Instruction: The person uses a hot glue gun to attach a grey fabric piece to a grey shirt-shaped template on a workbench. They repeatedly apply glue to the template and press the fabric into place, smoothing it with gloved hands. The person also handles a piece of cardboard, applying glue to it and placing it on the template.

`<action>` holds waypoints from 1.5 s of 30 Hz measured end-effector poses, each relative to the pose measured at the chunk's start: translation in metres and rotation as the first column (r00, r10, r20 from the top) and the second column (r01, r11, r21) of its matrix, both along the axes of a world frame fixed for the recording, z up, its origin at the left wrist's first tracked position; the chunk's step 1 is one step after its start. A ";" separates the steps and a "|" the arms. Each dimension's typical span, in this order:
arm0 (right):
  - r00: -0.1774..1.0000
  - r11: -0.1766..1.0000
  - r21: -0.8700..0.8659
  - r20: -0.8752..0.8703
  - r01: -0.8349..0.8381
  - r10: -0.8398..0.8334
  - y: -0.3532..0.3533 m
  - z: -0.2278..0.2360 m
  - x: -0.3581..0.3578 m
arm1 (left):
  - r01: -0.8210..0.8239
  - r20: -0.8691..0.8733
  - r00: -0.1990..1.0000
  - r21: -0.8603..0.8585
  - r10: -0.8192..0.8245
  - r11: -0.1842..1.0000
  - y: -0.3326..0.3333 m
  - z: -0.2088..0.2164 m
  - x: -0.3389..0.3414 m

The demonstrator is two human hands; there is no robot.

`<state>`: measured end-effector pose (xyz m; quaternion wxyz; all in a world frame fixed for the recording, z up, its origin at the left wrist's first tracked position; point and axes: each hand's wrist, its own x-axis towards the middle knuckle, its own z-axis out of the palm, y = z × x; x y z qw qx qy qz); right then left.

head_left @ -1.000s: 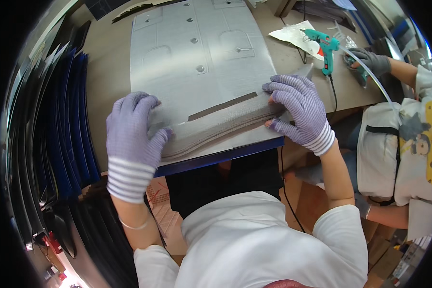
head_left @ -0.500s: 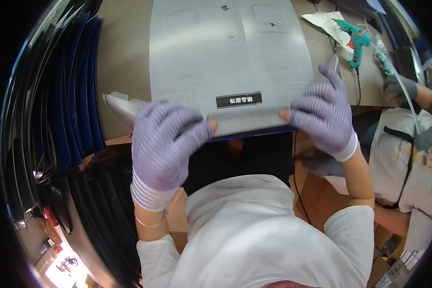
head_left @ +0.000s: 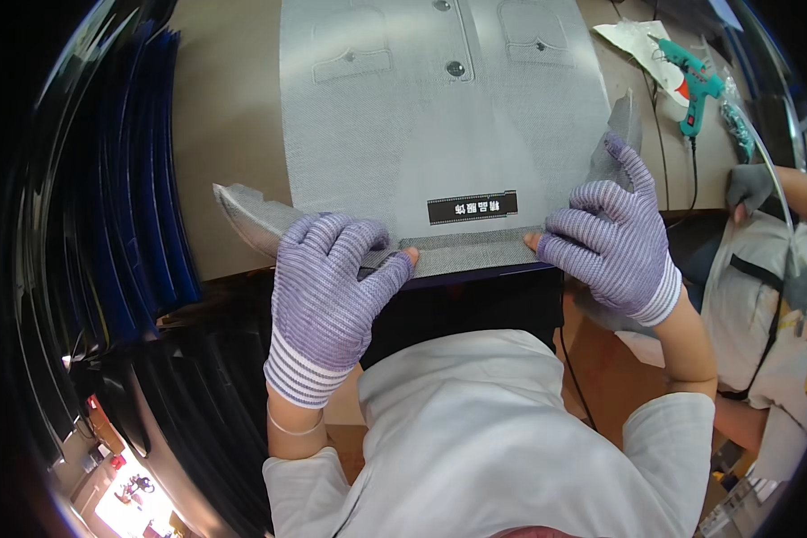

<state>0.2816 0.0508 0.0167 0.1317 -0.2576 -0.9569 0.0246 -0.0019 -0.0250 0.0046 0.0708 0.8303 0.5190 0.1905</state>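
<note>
A grey sheet point(head_left: 350, 143) printed with pocket flaps and round buttons lies flat in front of me. Near its lower edge is a black label point(head_left: 472, 207) with white print. A folded grey mesh strip point(head_left: 475, 254) runs along that edge. My left hand point(head_left: 332, 287), in a striped purple glove, is closed over the strip's left end, bare thumb tip pressing it. At the right end my right hand point(head_left: 605, 242) has its thumb on the strip and fingers curled, index stretched toward a raised side flap point(head_left: 626, 125). Another flap point(head_left: 247, 215) sticks out beyond my left hand.
Dark blue folded panels point(head_left: 157, 170) stand stacked at the left. A teal glue gun point(head_left: 698, 85) with its cable lies at the right, beside a white packet point(head_left: 632, 40). At the far right is a co-worker's gloved hand point(head_left: 751, 188). The table point(head_left: 224, 117) surrounds the sheet.
The view has shifted, so the sheet and both hands appear slightly lower and to the right. My hands, blurred before, look sharp now, with both thumbs still on the strip.
</note>
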 end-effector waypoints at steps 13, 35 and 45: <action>0.994 0.992 -0.125 0.108 -0.021 0.034 0.014 0.005 0.003 | -0.083 0.001 0.996 -0.089 0.084 0.993 0.000 0.001 0.011; 0.998 0.981 -0.196 0.051 -0.013 0.023 0.024 -0.010 0.031 | -0.086 -0.053 0.995 0.037 0.088 0.996 0.013 -0.015 0.046; 0.999 0.996 -0.080 -0.040 -0.030 0.027 0.027 -0.004 0.027 | -0.099 0.003 0.995 -0.044 0.099 0.994 0.018 -0.001 0.046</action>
